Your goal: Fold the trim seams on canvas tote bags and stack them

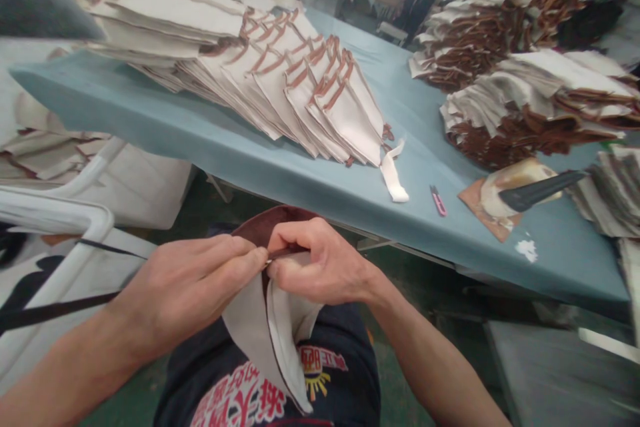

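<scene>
Between my hands, over my lap, is a sewn fabric piece (253, 320), off-white with a dark brown edge and a brown part at its top. My left hand (195, 280) pinches its upper edge, thumb and fingers pressed together. Close against it, my right hand (315, 260) grips the same edge with curled fingers. A small shiny bit shows between the fingertips, too small to name. The white panels hang down below the hands onto a dark printed apron (340, 387).
A blue-covered table (240, 160) stands ahead. On it lie stacked white fabric pieces with brown trim (280, 73), a white strip (393, 173), pink-handled snips (438, 201), and a container with a black-handled brush (530, 193). More brown-and-white stacks (540, 100) sit right. A white chair (100, 213) is left.
</scene>
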